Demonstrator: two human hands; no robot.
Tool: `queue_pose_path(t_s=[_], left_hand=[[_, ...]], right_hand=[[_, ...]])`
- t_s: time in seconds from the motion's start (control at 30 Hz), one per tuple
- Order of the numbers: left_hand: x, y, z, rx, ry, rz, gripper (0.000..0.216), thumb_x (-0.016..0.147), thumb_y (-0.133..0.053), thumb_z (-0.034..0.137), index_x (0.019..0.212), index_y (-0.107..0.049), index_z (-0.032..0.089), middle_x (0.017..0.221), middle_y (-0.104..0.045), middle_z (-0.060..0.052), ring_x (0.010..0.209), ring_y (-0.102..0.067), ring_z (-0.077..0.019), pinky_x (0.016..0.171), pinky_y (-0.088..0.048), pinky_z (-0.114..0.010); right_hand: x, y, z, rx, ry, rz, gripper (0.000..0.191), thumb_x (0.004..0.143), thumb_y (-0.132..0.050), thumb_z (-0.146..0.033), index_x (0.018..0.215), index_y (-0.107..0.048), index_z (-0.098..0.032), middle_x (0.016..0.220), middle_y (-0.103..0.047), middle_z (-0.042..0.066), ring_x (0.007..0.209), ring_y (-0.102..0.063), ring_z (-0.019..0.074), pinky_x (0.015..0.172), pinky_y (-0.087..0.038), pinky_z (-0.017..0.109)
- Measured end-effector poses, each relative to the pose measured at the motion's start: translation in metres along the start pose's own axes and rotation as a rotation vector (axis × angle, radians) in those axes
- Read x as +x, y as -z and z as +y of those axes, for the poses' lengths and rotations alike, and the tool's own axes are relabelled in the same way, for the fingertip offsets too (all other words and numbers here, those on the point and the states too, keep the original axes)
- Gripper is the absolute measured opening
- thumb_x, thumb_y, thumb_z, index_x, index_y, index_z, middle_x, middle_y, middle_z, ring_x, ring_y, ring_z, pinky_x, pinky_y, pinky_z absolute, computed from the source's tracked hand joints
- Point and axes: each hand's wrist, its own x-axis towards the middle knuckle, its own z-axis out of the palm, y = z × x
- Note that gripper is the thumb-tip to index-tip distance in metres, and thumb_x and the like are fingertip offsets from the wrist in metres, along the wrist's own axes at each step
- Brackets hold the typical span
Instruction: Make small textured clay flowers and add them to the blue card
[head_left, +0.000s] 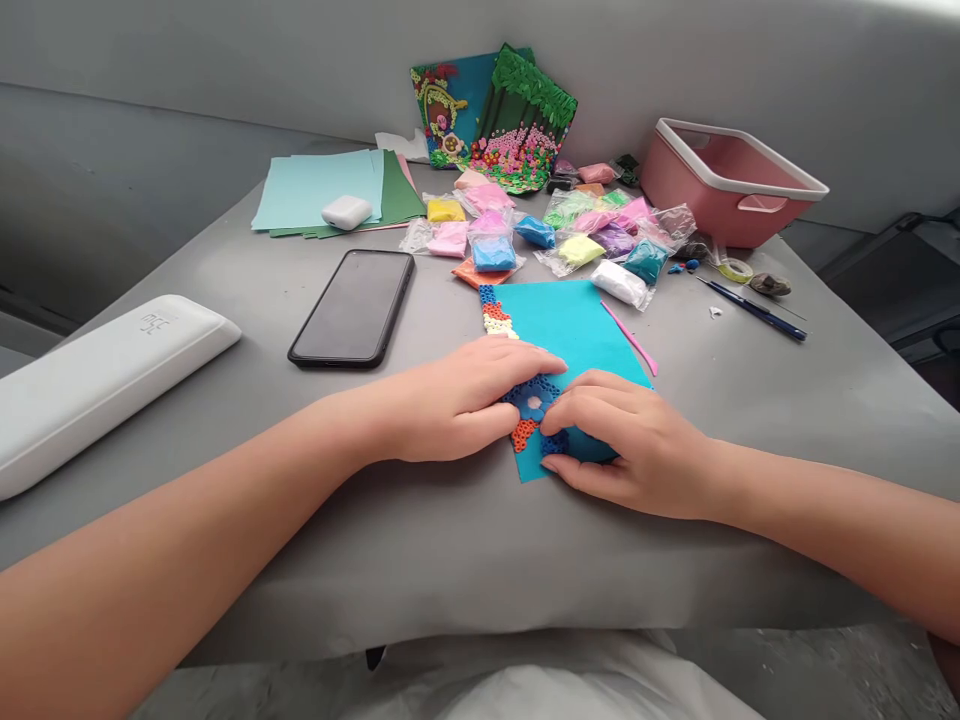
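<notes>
A turquoise card [570,315] lies on the table, its left side covered with small clay pieces in blue, orange and cream. Near its lower part sits a blue clay flower [534,403] with a pale centre. My left hand [465,395] rests flat over the card's left edge, thumb and fingers apart beside the flower. Curled over the card from the right, my right hand [634,440] touches the flower's right edge with a fingertip. Its thumb is separated from the index finger, and dark blue clay bits [555,443] show between them. Orange clay rings [523,434] lie below the flower.
Several bagged clay packets [493,252] lie behind the card. A pink tool [628,338] and a dark blue pen [757,310] are right. A phone [352,308] and white power bank [112,375] lie left. A pink basket [731,180] and decorated cards [517,120] stand behind.
</notes>
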Motion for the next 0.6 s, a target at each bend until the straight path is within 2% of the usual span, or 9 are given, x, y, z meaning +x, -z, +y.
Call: queue_pose_path(t_s=[0.1, 0.2, 0.3, 0.37, 0.53, 0.6], left_hand=[[0.001, 0.001, 0.002, -0.009, 0.001, -0.005, 0.057, 0.104, -0.044, 0.027, 0.159, -0.053, 0.018, 0.160, -0.065, -0.014, 0.145, -0.060, -0.0333, 0.127, -0.046, -0.052], [0.003, 0.004, 0.008, -0.043, 0.014, -0.019, 0.050, 0.108, -0.043, 0.034, 0.153, -0.057, 0.020, 0.156, -0.067, -0.013, 0.143, -0.061, -0.0312, 0.126, -0.046, -0.050], [0.004, 0.007, 0.014, -0.017, 0.041, -0.003, 0.047, 0.111, -0.046, 0.038, 0.149, -0.061, 0.016, 0.150, -0.071, -0.016, 0.141, -0.062, -0.0321, 0.126, -0.044, -0.053], [0.005, 0.007, 0.016, 0.018, 0.025, 0.040, 0.044, 0.110, -0.047, 0.033, 0.147, -0.062, 0.013, 0.146, -0.073, -0.018, 0.139, -0.065, -0.0317, 0.125, -0.045, -0.053], [0.005, 0.005, 0.013, 0.012, -0.065, 0.160, 0.031, 0.108, -0.049, 0.024, 0.130, -0.070, 0.016, 0.125, -0.080, -0.014, 0.122, -0.072, -0.0262, 0.109, -0.056, -0.043], [0.005, 0.004, 0.013, 0.010, -0.075, 0.179, 0.029, 0.108, -0.051, 0.023, 0.127, -0.071, 0.015, 0.121, -0.080, -0.014, 0.118, -0.073, -0.0251, 0.104, -0.058, -0.040]], right_hand=[[0.000, 0.003, -0.001, 0.026, -0.025, 0.003, 0.014, 0.101, -0.072, -0.022, 0.112, -0.064, -0.023, 0.097, -0.081, 0.003, 0.088, -0.073, 0.0185, 0.077, -0.061, 0.030], [0.001, 0.013, 0.003, 0.074, -0.122, 0.080, 0.016, 0.101, -0.075, -0.028, 0.115, -0.067, -0.024, 0.102, -0.082, 0.003, 0.086, -0.075, 0.0168, 0.073, -0.062, 0.028], [0.001, 0.025, 0.011, 0.062, -0.273, 0.203, 0.002, 0.102, -0.072, -0.026, 0.103, -0.071, -0.025, 0.092, -0.081, 0.001, 0.078, -0.074, 0.0151, 0.071, -0.062, 0.028], [0.000, 0.030, 0.017, 0.027, -0.298, 0.224, 0.006, 0.103, -0.071, -0.022, 0.098, -0.073, -0.025, 0.085, -0.080, 0.000, 0.074, -0.073, 0.0145, 0.068, -0.062, 0.028], [-0.002, 0.021, 0.018, 0.017, 0.010, 0.146, 0.007, 0.101, -0.078, -0.021, 0.106, -0.081, -0.024, 0.093, -0.081, 0.005, 0.083, -0.071, 0.0174, 0.078, -0.063, 0.033], [-0.003, 0.015, 0.016, 0.020, 0.086, 0.118, 0.010, 0.100, -0.079, -0.022, 0.110, -0.081, -0.023, 0.097, -0.081, 0.006, 0.087, -0.070, 0.0180, 0.081, -0.064, 0.034]])
